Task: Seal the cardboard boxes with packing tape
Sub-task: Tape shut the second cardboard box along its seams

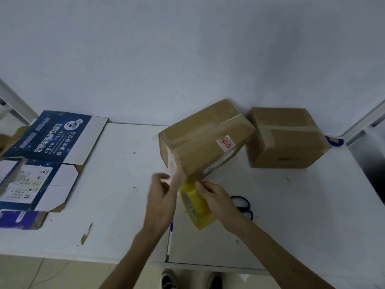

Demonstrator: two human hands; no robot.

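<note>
While my right hand [216, 202] curls its fingers and thumb round the yellow roll of packing tape [195, 207], the roll hangs just in front of the near corner of the closer cardboard box [206, 140], and a short yellowish strip seems to run from the roll up to that corner. My left hand [164, 195] is raised beside the roll with its fingers bent toward the same corner, but it is blurred, so I cannot tell whether it pinches the tape end or only touches the cardboard. The closer box sits on the white table [108, 205], turned at an angle, with old tape across its top seam and a red-and-white label on its side. A second cardboard box [285, 138] stands just beside it to the right, against the wall, with tape already across its top. Blue-handled scissors [243, 204] lie on the table, partly hidden behind my right hand. A flattened blue printed carton [48, 159] lies well apart at the table's left end.
</note>
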